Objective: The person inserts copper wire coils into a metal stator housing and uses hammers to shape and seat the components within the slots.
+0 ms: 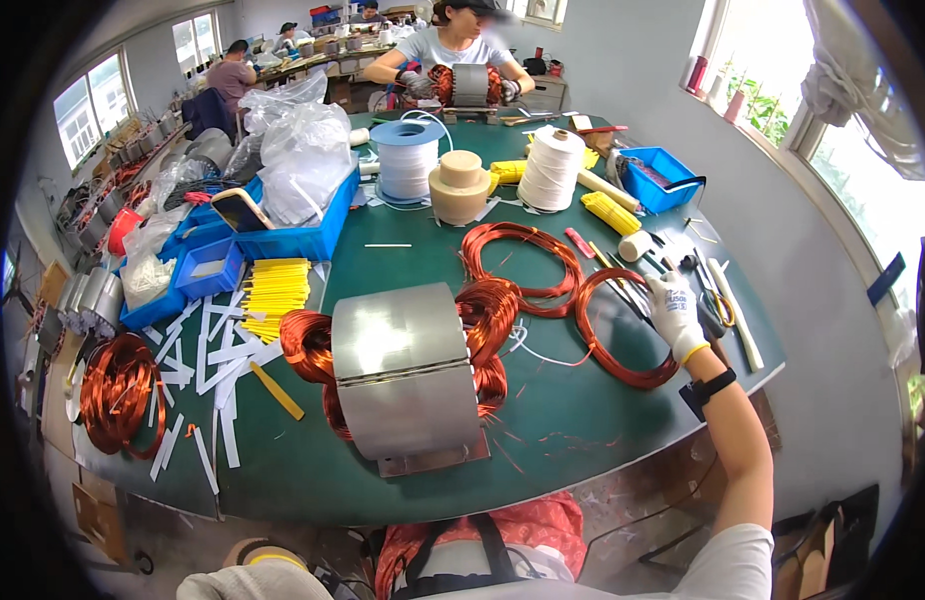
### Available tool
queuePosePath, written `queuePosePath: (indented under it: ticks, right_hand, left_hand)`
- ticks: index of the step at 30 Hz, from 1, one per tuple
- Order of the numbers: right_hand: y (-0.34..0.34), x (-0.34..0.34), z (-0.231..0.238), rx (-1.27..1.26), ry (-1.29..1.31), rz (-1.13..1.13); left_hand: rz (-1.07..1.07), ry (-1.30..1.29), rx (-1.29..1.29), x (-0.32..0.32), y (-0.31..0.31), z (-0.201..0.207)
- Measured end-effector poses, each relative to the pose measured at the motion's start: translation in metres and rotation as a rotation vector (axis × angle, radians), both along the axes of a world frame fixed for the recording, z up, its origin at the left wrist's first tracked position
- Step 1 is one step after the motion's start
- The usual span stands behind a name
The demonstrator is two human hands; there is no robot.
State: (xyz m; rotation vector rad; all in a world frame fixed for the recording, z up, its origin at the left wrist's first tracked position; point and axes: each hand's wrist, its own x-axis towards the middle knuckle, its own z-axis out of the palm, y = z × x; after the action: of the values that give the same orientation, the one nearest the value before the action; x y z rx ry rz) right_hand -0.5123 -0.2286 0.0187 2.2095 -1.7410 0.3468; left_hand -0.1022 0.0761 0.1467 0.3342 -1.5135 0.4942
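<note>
A grey metal stator core (407,375) with copper windings bulging from both ends stands on the green table (573,430) in front of me. Loose copper wire coils (623,330) lie to its right. My right hand (676,315), in a white glove, reaches out to the right edge of those coils, resting among several hand tools (711,290); whether it grips anything I cannot tell. My left hand (245,575), also gloved, hangs low below the table edge at the bottom of the picture and holds nothing visible.
Yellow and white insulation strips (273,290) lie left of the core, by blue bins (283,235) with plastic bags. Spools of white cord (553,168), a tape roll (460,185) and another copper coil (121,393) stand around. A person across the table handles another stator (470,85).
</note>
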Motion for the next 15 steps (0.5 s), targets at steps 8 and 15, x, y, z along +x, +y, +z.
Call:
queuePosePath:
  ticks: [8,15]
  right_hand:
    - [-0.002,-0.033,-0.026,0.098,-0.186,0.066]
    - [-0.013,-0.039,-0.034,0.003,-0.138,0.141]
  left_hand:
    - [-0.713,-0.851,-0.447,0.051,-0.077,0.025]
    - [0.422,-0.386,-0.006,0.049,-0.055,-0.05]
